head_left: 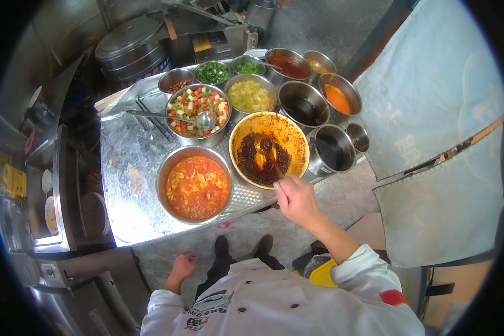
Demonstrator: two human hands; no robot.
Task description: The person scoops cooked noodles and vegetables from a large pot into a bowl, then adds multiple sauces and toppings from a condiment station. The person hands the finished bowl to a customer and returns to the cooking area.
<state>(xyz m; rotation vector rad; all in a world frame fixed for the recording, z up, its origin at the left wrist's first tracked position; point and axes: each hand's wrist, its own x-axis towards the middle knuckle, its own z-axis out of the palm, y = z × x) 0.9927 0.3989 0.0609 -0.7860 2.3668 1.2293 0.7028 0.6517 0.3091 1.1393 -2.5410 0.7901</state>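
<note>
R hand at 5 o'c of the yellow bowl, grasping a spoon by its handle; spoon's head is down in the dark sauce mid-bowl. Handle leans out toward 5 o'c, prob. b/c that's the near side for this arm & keeps fingers clear of the sauce. L hand at 7 o'c, off the surface, fingers loosely curled; can't tell if anything's in the palm. Prob. hangs free b/c the bowl sits steady w/o support.

Around the bowl, containers crowd close, prob. so all are w/in reach: pot of red-yellow mix at 8 o'c, pot of diced veg at 10, pot of pale-yellow pieces just before 12, black-liquid pots at 1 & 3. A 2nd spoon rests in the diced veg, handle over the rim toward 9 o'c, prob. for easy grabbing. Chopsticks lie just beside.
</note>
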